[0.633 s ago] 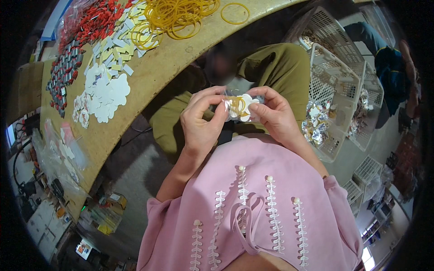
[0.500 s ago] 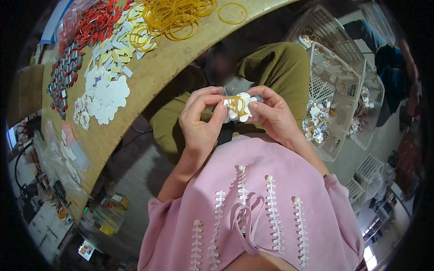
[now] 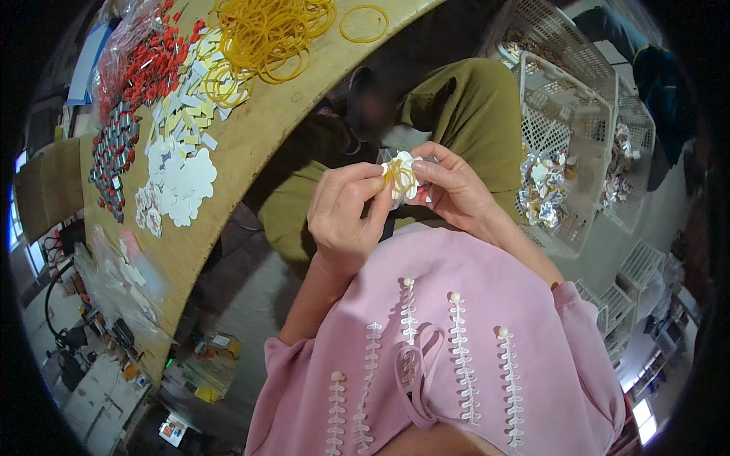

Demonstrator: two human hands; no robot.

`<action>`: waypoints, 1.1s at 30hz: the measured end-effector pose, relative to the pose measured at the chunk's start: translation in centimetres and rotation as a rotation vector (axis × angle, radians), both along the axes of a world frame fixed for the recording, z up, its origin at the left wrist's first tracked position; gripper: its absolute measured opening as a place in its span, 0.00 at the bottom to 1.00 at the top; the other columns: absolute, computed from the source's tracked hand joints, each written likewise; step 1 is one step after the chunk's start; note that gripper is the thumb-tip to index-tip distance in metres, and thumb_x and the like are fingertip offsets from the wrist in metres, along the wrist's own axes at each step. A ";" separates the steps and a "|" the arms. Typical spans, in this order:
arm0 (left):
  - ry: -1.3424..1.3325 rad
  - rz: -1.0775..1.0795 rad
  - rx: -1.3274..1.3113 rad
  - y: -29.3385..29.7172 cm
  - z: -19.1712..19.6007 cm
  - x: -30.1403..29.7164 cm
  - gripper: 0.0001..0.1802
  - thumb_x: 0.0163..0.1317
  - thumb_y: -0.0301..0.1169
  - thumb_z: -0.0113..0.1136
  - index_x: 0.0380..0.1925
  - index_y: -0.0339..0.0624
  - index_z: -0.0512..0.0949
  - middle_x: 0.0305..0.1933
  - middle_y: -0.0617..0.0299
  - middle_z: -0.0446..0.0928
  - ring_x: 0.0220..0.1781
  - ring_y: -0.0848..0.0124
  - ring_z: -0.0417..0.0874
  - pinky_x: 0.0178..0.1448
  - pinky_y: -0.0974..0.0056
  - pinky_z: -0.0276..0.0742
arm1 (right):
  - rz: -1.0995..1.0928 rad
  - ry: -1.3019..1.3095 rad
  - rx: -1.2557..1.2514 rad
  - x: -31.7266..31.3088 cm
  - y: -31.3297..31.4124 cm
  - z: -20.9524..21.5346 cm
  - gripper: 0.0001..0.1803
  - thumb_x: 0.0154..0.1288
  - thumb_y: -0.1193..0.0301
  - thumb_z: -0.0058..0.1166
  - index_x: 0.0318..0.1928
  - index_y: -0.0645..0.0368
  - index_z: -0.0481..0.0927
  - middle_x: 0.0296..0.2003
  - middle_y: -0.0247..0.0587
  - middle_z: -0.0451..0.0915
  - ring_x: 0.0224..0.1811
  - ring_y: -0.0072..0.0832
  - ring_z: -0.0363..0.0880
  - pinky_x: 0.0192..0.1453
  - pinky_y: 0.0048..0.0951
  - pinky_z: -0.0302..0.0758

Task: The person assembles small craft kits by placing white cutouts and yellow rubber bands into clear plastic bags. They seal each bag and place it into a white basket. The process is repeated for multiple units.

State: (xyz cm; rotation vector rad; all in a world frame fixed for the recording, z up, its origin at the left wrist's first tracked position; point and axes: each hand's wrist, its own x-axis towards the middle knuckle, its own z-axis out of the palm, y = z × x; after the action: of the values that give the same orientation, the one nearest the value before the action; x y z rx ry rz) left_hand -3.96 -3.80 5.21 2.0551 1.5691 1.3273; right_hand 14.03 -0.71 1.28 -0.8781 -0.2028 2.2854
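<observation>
Grip closed on both sides: left hand pinches the left edge of a small clear packet between thumb and fingers; right hand clamps its right side, thumb by a white scalloped piece. Packet held in the air, off the desk, out beyond its near edge. A yellow band shows at the packet's left; cannot tell whether inside or outside the film. Surroundings, left to right: clear plastic bags toward the desk's lower corner; above them, grey-and-red cylinders heaped along the left edge; red parts farther up the same side; white flower-shaped cards between cylinders and near edge; yellow and white slips just above the cards; rubber bands piled higher up, one loose ring just beside the near edge. Right of an olive trouser leg: white perforated basket, shiny silver packets inside.
</observation>
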 end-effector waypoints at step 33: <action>-0.971 0.044 -0.560 -0.2 -0.1 -0.7 0.10 0.65 0.21 0.60 0.46 0.34 0.78 0.40 0.62 0.82 0.38 0.78 0.81 0.41 0.75 0.76 | -0.039 -0.007 0.041 0.9 0.7 -0.2 0.07 0.65 0.75 0.59 0.42 0.57 0.76 0.38 0.37 0.83 0.37 0.23 0.84 0.37 0.22 0.85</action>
State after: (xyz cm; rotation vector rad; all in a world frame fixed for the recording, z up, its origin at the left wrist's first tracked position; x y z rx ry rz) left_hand -4.70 -3.96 5.06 0.8217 1.2808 1.3584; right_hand 14.94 0.01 1.10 -0.8622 -0.2333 2.2347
